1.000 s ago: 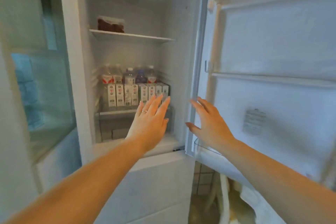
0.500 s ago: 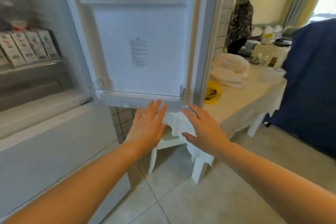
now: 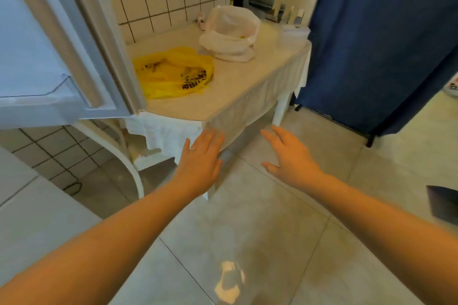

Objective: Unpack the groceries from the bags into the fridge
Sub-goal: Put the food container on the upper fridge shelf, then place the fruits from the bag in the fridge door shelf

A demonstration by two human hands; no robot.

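- White fridge door (image 3: 49, 62) stands open at the left, no groceries in hand; this looks like the reach for a bag.
- Yellow bag (image 3: 173, 74), near the door on the table (image 3: 247, 86), bears black print too blurred to read.
- White bag (image 3: 229, 33) sits just behind it.
- Left hand (image 3: 199, 161) and right hand (image 3: 291, 156) hover released, fingers straight, below the table edge; next they must rise and grip a bag.

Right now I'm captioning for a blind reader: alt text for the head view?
Two open hands, left and right, reach toward a table holding a yellow bag and a white bag. The open fridge door stands at left.
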